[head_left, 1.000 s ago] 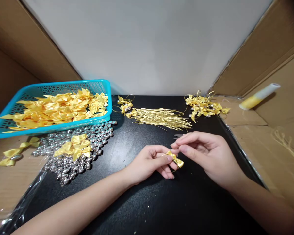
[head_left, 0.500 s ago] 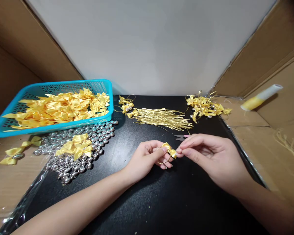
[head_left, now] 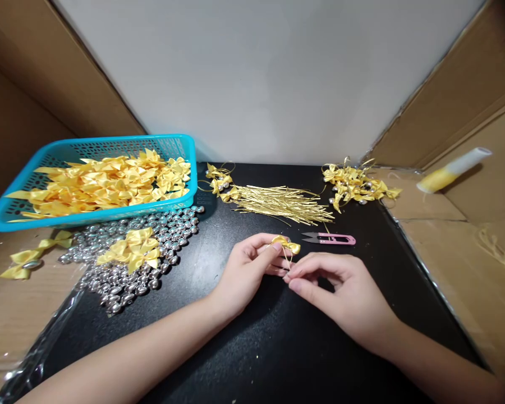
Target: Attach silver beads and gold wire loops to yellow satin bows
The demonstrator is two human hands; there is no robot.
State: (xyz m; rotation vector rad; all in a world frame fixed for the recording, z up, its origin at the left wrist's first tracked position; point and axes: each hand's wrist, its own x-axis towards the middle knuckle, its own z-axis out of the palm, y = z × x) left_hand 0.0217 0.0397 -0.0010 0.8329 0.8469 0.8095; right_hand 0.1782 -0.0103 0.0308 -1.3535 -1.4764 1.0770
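Note:
Between thumb and fingers my left hand (head_left: 252,262) grips a yellow satin bow (head_left: 287,244). A thin gold cord (head_left: 289,261) hangs from that bow toward me. The fingertips of my right hand (head_left: 332,286) are pinched together on the cord, just below the bow. Behind my right hand lies a pair of pink thread snips (head_left: 332,238), blades pointing left. Farther back is a bundle of cut gold cords (head_left: 284,203). Whether a bead sits on the held bow is hidden by my fingers.
A blue basket (head_left: 192,168) full of yellow bows stands at the left. Silver beads (head_left: 122,286) spread before it, with several loose bows (head_left: 134,249) on top. Bows with cords and beads (head_left: 357,182) are piled at the back right; a few more (head_left: 219,180) lie by the bundle.
My right hand has moved left and toward me, drawing close below the bow. The bow has turned in my left hand, and the pink snips have come into full view.

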